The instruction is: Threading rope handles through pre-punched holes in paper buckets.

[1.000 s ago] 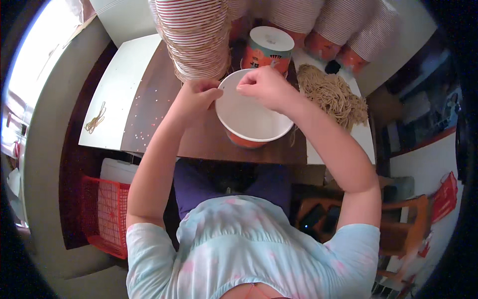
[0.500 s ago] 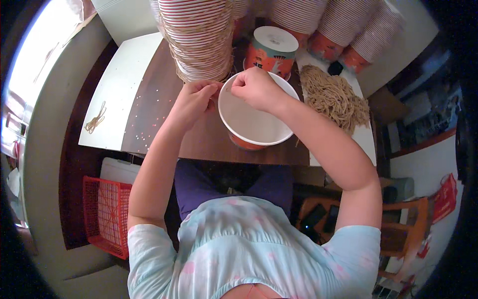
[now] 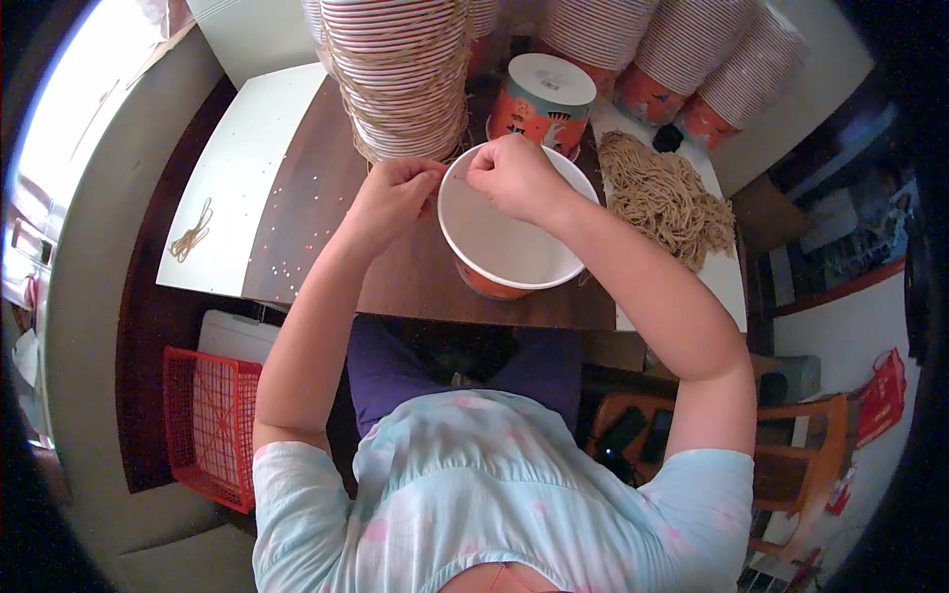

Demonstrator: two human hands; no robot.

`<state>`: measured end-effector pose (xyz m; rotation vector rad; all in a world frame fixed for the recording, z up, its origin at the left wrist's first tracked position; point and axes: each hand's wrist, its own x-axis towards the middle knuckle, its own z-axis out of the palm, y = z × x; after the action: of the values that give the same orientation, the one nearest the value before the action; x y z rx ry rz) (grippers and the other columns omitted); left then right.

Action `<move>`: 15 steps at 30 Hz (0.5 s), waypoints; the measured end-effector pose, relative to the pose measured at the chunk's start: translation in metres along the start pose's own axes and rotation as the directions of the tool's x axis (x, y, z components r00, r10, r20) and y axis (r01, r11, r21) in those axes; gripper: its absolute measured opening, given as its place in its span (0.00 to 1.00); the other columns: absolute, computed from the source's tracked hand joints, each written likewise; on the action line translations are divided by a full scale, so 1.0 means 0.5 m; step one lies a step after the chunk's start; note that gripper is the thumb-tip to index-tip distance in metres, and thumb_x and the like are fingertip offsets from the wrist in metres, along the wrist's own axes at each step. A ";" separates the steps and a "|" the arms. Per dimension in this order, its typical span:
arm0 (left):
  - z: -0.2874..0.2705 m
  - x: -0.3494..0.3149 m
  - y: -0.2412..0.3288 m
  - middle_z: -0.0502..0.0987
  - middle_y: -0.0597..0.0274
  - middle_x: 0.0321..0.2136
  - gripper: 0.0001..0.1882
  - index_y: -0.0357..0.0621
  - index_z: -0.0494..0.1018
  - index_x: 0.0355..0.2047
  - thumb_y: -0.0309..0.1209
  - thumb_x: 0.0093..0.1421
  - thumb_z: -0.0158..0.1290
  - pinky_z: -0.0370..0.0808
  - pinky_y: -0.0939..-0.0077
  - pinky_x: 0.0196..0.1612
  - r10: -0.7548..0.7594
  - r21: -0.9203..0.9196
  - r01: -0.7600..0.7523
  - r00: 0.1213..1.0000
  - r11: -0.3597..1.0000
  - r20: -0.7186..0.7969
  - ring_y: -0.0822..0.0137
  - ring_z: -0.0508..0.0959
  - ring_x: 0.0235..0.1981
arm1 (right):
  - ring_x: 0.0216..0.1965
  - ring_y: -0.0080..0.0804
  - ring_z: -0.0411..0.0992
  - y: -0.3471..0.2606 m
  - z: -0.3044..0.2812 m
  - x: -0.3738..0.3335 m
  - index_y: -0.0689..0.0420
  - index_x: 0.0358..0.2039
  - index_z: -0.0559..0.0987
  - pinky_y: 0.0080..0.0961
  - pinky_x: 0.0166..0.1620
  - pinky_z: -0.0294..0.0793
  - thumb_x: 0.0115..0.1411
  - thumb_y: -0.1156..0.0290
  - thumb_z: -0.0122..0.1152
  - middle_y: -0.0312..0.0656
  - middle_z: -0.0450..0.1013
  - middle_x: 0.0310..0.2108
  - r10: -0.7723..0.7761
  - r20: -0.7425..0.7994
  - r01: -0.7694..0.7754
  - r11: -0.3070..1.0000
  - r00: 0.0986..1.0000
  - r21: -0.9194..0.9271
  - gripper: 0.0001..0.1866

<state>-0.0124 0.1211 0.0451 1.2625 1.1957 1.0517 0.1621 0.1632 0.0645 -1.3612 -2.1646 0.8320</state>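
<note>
A white-lined paper bucket [image 3: 514, 252] with an orange outside stands open-end up near the table's front edge. My left hand [image 3: 395, 201] is closed in a pinch just outside its left rim. My right hand [image 3: 516, 180] reaches over the opening, its fingers closed against the inner wall opposite the left hand. What either pinch holds is too small or hidden to make out. Behind my left hand rises a tall stack of nested buckets [image 3: 400, 84] with tan cords hanging around it. A heap of tan cords [image 3: 667, 203] lies to the right.
An upside-down orange and green bucket [image 3: 549, 104] stands behind the open one. More bucket stacks [image 3: 687, 44] line the back right. A small cord bundle [image 3: 193, 232] lies at the table's left end. Below are a red plastic basket [image 3: 208, 420] and a wooden chair [image 3: 825, 450].
The bucket appears very slightly farther right, along with the things behind it. Both hands keep nearly the same places at its left rim.
</note>
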 end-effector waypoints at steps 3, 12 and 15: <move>-0.001 0.001 0.000 0.75 0.67 0.24 0.11 0.33 0.76 0.37 0.27 0.62 0.45 0.68 0.84 0.26 0.011 0.018 -0.011 1.000 1.000 0.011 0.79 0.70 0.23 | 0.19 0.22 0.68 0.004 0.003 0.006 0.62 0.19 0.76 0.25 0.24 0.67 0.50 0.72 0.57 0.37 0.71 0.16 -0.025 -0.002 0.025 1.000 1.000 0.002 0.07; 0.000 0.007 -0.004 0.76 0.67 0.26 0.11 0.32 0.75 0.39 0.26 0.61 0.47 0.71 0.83 0.29 0.033 0.047 -0.034 0.999 0.998 0.040 0.79 0.72 0.25 | 0.25 0.43 0.75 0.007 0.013 0.014 0.61 0.21 0.80 0.37 0.33 0.74 0.46 0.71 0.56 0.51 0.75 0.21 -0.011 -0.006 0.011 0.999 1.000 0.047 0.08; -0.002 0.004 0.007 0.76 0.66 0.27 0.10 0.33 0.75 0.39 0.25 0.61 0.48 0.71 0.83 0.30 0.044 0.094 -0.052 0.995 0.994 0.088 0.79 0.73 0.26 | 0.21 0.31 0.70 0.005 0.013 0.010 0.60 0.19 0.77 0.30 0.28 0.69 0.49 0.71 0.57 0.41 0.72 0.18 -0.015 0.004 0.015 0.997 1.000 0.082 0.07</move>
<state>-0.0129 0.1235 0.0484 1.4033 1.1671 0.9744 0.1576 0.1671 0.0584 -1.3022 -2.1175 0.9085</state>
